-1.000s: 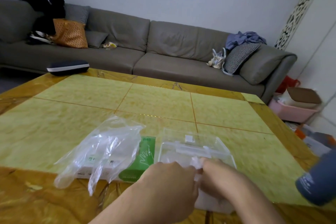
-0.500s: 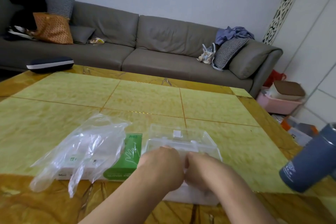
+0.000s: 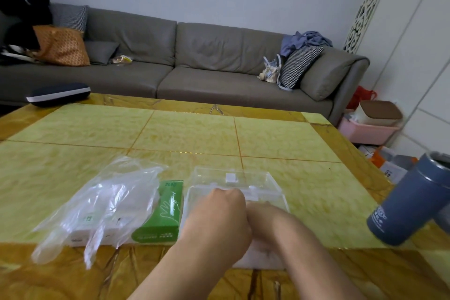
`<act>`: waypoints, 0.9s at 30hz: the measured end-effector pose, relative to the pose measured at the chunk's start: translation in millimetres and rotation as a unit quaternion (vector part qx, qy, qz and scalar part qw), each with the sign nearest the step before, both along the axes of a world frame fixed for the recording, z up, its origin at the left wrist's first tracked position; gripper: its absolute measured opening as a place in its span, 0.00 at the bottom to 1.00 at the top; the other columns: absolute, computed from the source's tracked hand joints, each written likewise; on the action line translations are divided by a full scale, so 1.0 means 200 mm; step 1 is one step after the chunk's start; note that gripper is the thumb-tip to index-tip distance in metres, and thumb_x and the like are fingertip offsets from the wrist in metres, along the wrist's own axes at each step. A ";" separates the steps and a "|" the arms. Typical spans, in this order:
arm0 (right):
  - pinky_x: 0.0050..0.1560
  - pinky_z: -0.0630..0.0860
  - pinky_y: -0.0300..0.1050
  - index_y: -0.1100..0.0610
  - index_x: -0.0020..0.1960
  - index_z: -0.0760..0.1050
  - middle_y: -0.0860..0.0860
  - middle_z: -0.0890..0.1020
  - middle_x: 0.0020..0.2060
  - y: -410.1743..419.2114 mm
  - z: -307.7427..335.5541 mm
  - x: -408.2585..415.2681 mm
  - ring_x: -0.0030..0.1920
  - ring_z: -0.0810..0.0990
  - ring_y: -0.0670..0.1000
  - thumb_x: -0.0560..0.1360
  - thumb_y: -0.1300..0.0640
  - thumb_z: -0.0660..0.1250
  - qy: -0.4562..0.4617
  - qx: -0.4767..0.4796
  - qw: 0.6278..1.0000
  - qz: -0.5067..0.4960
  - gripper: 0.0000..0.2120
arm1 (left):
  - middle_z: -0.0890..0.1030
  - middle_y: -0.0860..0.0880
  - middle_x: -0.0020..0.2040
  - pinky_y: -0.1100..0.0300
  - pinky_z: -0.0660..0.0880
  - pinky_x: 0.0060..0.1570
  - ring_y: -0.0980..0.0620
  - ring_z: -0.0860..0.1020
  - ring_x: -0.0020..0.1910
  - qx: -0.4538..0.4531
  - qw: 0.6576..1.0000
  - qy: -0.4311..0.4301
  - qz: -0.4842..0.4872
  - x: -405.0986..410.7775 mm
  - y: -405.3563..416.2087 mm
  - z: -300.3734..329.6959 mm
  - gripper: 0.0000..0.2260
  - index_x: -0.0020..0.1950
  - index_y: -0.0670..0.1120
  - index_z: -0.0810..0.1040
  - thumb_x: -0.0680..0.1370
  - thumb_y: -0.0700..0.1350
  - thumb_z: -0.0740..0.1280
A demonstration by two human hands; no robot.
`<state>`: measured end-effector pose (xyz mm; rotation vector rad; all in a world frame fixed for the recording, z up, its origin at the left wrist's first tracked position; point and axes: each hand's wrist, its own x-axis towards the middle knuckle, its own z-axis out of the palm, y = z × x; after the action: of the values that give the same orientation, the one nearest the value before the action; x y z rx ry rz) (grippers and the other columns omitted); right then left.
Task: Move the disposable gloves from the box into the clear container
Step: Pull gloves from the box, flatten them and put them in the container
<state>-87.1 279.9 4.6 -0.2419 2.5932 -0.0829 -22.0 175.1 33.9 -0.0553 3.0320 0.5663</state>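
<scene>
From the head view, your left hand and right hand meet over the clear plastic container, knuckles up, probably pressing gloves down inside; whether your fingers pinch anything, I cannot tell. Just left lies the green-and-white cardboard glove box, with loose transparent disposable gloves draped across it, within easy reach.

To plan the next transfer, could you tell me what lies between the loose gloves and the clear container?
In the head view, the green glove box lies between the gloves and the clear container.
</scene>
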 end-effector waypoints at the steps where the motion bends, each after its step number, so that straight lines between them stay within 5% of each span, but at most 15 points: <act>1: 0.57 0.73 0.51 0.57 0.67 0.76 0.55 0.79 0.61 0.00 0.01 0.00 0.54 0.74 0.57 0.81 0.59 0.64 -0.013 -0.009 1.000 0.001 0.15 | 0.77 0.48 0.42 0.54 0.76 0.34 0.49 0.77 0.36 0.047 0.999 -0.020 -0.001 -0.04 -0.01 -0.03 0.06 0.44 0.46 0.74 0.79 0.42 0.59; 3: 0.61 0.76 0.52 0.55 0.65 0.77 0.57 0.79 0.62 0.00 0.03 0.01 0.55 0.76 0.58 0.80 0.59 0.64 -0.037 -0.030 0.999 -0.004 0.15 | 0.82 0.46 0.47 0.51 0.82 0.42 0.47 0.83 0.43 0.092 0.993 -0.068 0.010 -0.09 -0.02 -0.06 0.09 0.53 0.45 0.78 0.79 0.43 0.58; 5: 0.52 0.78 0.50 0.53 0.61 0.77 0.58 0.80 0.59 0.00 0.04 0.03 0.53 0.79 0.58 0.78 0.57 0.63 -0.038 -0.036 0.998 -0.021 0.13 | 0.78 0.47 0.44 0.55 0.77 0.36 0.47 0.80 0.41 0.075 0.993 -0.089 0.015 -0.12 -0.04 -0.10 0.05 0.46 0.45 0.73 0.81 0.42 0.59; 8: 0.53 0.80 0.50 0.55 0.71 0.73 0.59 0.77 0.66 0.01 0.05 0.05 0.59 0.82 0.60 0.77 0.57 0.62 -0.027 -0.024 0.998 -0.046 0.22 | 0.70 0.50 0.40 0.62 0.68 0.31 0.53 0.71 0.34 0.040 0.994 -0.098 0.033 -0.13 -0.04 -0.14 0.12 0.40 0.48 0.64 0.82 0.41 0.61; 12: 0.58 0.79 0.51 0.55 0.73 0.72 0.58 0.78 0.67 0.00 0.03 0.04 0.62 0.81 0.59 0.76 0.57 0.64 -0.020 -0.026 0.998 -0.051 0.25 | 0.71 0.50 0.42 0.58 0.72 0.41 0.49 0.75 0.43 0.024 0.989 -0.145 0.035 -0.18 -0.05 -0.17 0.08 0.42 0.46 0.69 0.80 0.41 0.64; 15: 0.50 0.76 0.47 0.57 0.69 0.77 0.57 0.82 0.62 -0.01 0.02 0.03 0.60 0.82 0.58 0.76 0.58 0.66 -0.016 -0.008 1.000 -0.021 0.21 | 0.78 0.43 0.56 0.55 0.75 0.52 0.44 0.79 0.55 0.008 0.987 -0.163 0.000 -0.19 -0.04 -0.14 0.10 0.57 0.40 0.79 0.82 0.42 0.61; 19: 0.49 0.74 0.44 0.56 0.66 0.79 0.55 0.84 0.62 0.00 0.02 0.03 0.61 0.83 0.56 0.77 0.59 0.67 0.006 0.014 1.000 0.003 0.18 | 0.77 0.37 0.68 0.46 0.70 0.68 0.36 0.74 0.68 -0.030 0.976 -0.211 -0.049 -0.13 -0.03 -0.06 0.16 0.69 0.38 0.76 0.85 0.39 0.56; 21: 0.46 0.74 0.44 0.55 0.62 0.82 0.55 0.86 0.59 -0.01 0.03 0.03 0.58 0.84 0.55 0.77 0.60 0.66 0.014 0.017 1.000 0.011 0.15 | 0.74 0.35 0.69 0.46 0.71 0.68 0.36 0.74 0.67 -0.008 0.977 -0.210 -0.023 -0.12 -0.03 -0.06 0.19 0.74 0.35 0.69 0.84 0.41 0.58; 24: 0.46 0.73 0.45 0.55 0.60 0.83 0.55 0.86 0.57 0.00 0.04 0.04 0.53 0.82 0.54 0.79 0.59 0.63 0.016 0.013 1.000 0.019 0.13 | 0.73 0.37 0.71 0.48 0.75 0.64 0.40 0.76 0.67 0.072 0.981 -0.168 0.058 -0.06 -0.05 -0.03 0.34 0.79 0.30 0.45 0.83 0.45 0.59; 27: 0.44 0.75 0.48 0.52 0.52 0.80 0.51 0.83 0.47 0.03 0.03 0.05 0.47 0.82 0.53 0.79 0.55 0.60 0.061 -0.017 0.998 0.007 0.10 | 0.79 0.44 0.53 0.51 0.76 0.46 0.41 0.81 0.54 0.086 0.993 -0.070 0.039 0.04 -0.06 0.10 0.25 0.75 0.42 0.56 0.80 0.40 0.59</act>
<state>-76.7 285.3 11.0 -0.2847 2.7121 -0.1111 -14.3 163.5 53.3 -0.1976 2.8444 0.7910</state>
